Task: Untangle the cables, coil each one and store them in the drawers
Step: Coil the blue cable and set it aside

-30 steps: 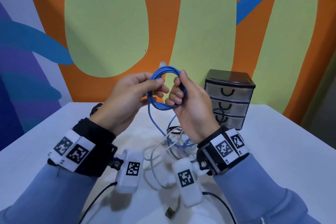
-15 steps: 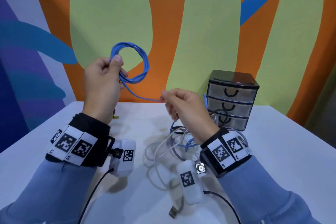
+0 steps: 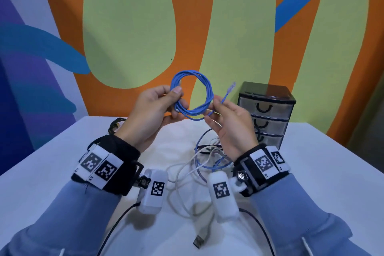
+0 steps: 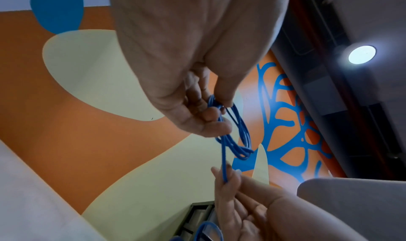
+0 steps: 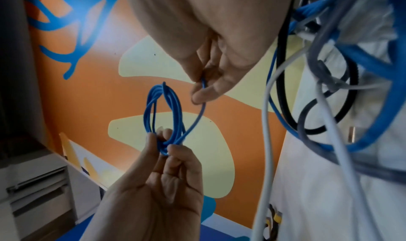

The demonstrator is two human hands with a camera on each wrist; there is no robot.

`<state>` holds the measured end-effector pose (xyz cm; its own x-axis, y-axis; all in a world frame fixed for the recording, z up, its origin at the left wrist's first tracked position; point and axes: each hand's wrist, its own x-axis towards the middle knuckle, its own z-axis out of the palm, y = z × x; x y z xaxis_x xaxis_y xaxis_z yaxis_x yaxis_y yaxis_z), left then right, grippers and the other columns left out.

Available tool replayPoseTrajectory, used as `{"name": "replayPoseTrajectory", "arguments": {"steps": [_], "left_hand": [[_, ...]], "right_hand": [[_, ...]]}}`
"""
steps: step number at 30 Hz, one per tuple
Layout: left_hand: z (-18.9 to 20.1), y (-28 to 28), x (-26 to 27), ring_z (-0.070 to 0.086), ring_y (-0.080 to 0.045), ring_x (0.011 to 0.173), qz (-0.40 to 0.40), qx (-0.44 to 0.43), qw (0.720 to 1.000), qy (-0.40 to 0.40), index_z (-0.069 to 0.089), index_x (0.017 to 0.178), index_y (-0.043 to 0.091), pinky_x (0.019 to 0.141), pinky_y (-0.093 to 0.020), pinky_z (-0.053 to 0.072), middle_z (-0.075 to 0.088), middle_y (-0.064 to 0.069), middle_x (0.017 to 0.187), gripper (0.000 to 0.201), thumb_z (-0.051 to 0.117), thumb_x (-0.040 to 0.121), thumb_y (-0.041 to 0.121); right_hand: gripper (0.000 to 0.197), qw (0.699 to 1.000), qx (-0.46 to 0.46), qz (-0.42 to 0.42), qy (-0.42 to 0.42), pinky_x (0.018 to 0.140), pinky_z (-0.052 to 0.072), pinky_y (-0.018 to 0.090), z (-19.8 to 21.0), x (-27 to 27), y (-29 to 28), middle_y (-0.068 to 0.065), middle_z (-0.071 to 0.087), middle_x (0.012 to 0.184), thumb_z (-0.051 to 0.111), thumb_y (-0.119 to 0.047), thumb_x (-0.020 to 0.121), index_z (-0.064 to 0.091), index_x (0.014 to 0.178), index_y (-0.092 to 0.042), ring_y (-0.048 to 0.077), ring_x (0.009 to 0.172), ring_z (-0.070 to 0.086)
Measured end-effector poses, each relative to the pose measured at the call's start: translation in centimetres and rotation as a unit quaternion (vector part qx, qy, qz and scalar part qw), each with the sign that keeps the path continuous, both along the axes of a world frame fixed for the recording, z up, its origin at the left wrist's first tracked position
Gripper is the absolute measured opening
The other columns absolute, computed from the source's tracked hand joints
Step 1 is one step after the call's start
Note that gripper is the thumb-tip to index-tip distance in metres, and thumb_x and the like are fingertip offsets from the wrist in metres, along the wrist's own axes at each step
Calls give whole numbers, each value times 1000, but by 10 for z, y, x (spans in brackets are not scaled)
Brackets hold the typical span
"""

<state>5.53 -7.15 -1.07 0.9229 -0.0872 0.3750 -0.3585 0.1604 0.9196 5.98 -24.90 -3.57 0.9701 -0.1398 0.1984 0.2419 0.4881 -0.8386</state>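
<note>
A blue cable (image 3: 192, 93) wound in a round coil hangs in the air above the white table (image 3: 324, 172). My left hand (image 3: 176, 97) pinches the coil's left side between thumb and fingers; the left wrist view shows the coil (image 4: 237, 135) below the fingers. My right hand (image 3: 214, 108) pinches the cable's loose tail just right of the coil, and its clear plug (image 3: 231, 86) sticks up. In the right wrist view the coil (image 5: 163, 116) sits between both hands. A tangle of white, grey, blue and black cables (image 3: 199, 162) lies on the table under my hands.
A small black drawer unit (image 3: 267, 114) with three shut translucent drawers stands at the back right of the table, against the painted wall. A black cable with a yellow end (image 3: 115, 125) lies at the back left. A USB plug (image 3: 199, 242) lies near the front edge.
The left hand brought the coil down and right from its raised position. The right hand rose to meet it, and the tail's plug end now points up beside the coil.
</note>
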Motion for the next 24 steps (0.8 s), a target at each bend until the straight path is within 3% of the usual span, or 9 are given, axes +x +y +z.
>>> {"name": "replayPoseTrajectory", "arguments": {"steps": [4, 8, 12, 15, 17, 19, 20, 22, 24], "left_hand": [[1, -3, -4, 53, -11, 59, 1, -7, 1000, -18, 63, 103, 6, 69, -26, 60, 71, -5, 85, 18, 58, 109, 22], [0, -4, -3, 51, -11, 58, 7, -4, 1000, -18, 64, 99, 9, 69, -25, 60, 71, -4, 82, 17, 59, 108, 22], [-3, -2, 1, 50, -10, 54, 41, 14, 999, -9, 65, 96, 11, 62, -21, 56, 72, -1, 77, 16, 61, 107, 22], [-6, 0, 4, 49, -11, 54, 61, 38, 997, -5, 66, 98, 10, 61, -22, 55, 72, -2, 78, 16, 62, 107, 22], [-7, 0, 6, 49, -10, 54, 67, 49, 997, 0, 67, 98, 8, 62, -25, 56, 72, -3, 76, 17, 62, 107, 23], [-8, 0, 6, 49, -10, 52, 60, 58, 996, 10, 67, 99, 6, 63, -27, 58, 72, -3, 74, 17, 63, 106, 22], [-9, -1, 6, 49, -11, 52, 55, 65, 996, 16, 67, 101, 5, 63, -28, 59, 72, -5, 74, 17, 64, 106, 21], [-8, -2, 4, 50, -14, 54, 46, 81, 995, 21, 65, 109, 6, 65, -30, 60, 74, -8, 77, 16, 66, 105, 22], [-9, -2, 4, 54, -16, 58, 53, 89, 995, 12, 59, 121, 12, 68, -34, 62, 76, -9, 80, 22, 68, 104, 23]], "right_hand": [[41, 995, -76, -54, -30, 55, 47, 21, -4, 4, 0, 7, 74, 74, 61, -2, 102, 54, 141, -12, 15, 60, 63], [36, 982, -178, -24, -61, 58, 47, 21, -3, 2, 0, 5, 72, 76, 58, 2, 102, 68, 133, -13, 15, 62, 60], [37, 975, -201, 60, -73, 71, 50, 23, 4, -6, 0, 5, 65, 89, 54, 1, 101, 78, 120, -20, 19, 80, 53], [38, 979, -170, 82, -74, 88, 55, 34, 8, -9, -3, 8, 75, 102, 45, 1, 99, 80, 109, -11, 21, 91, 63], [30, 984, -141, 70, -81, 90, 55, 40, 8, -8, -2, 13, 75, 101, 49, -5, 98, 79, 102, -8, 22, 93, 67], [19, 985, -127, 42, -105, 90, 57, 40, 8, -7, 0, 18, 74, 97, 64, -9, 96, 73, 113, -12, 23, 89, 69], [30, 984, -135, 19, -118, 94, 58, 40, 5, -5, 1, 21, 74, 96, 69, -6, 96, 67, 124, -15, 22, 88, 71], [42, 977, -161, -17, -140, 99, 57, 39, 1, 0, 2, 22, 76, 96, 69, -3, 97, 59, 135, -18, 20, 88, 73], [36, 974, -165, -30, -152, 93, 57, 36, -2, 2, 3, 15, 78, 94, 65, -1, 100, 63, 133, -14, 18, 86, 73]]}}
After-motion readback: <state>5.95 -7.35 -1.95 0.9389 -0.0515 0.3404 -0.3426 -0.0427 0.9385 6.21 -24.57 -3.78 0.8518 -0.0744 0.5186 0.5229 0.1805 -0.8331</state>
